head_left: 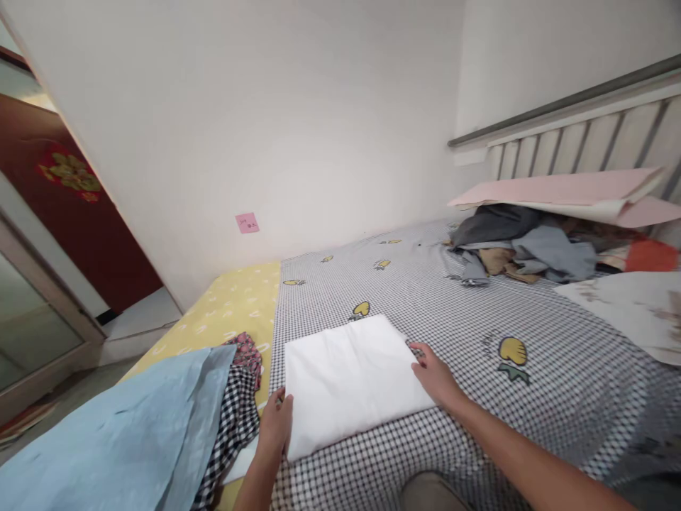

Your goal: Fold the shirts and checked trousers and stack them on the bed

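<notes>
A folded white cloth (345,380) lies flat on the bed's grey checked sheet (452,319). My left hand (275,426) rests against the cloth's near left edge, fingers together and flat on it. At the cloth's right edge sits my right hand (433,375), fingers curled at the border and touching it. Neither hand lifts the cloth.
A light blue cloth (122,433) and a black-and-white checked garment (234,419) lie at the left over a yellow sheet (234,305). A pile of clothes (521,248) sits far right under a pink board (564,191) by the headboard. A white wall runs behind the bed.
</notes>
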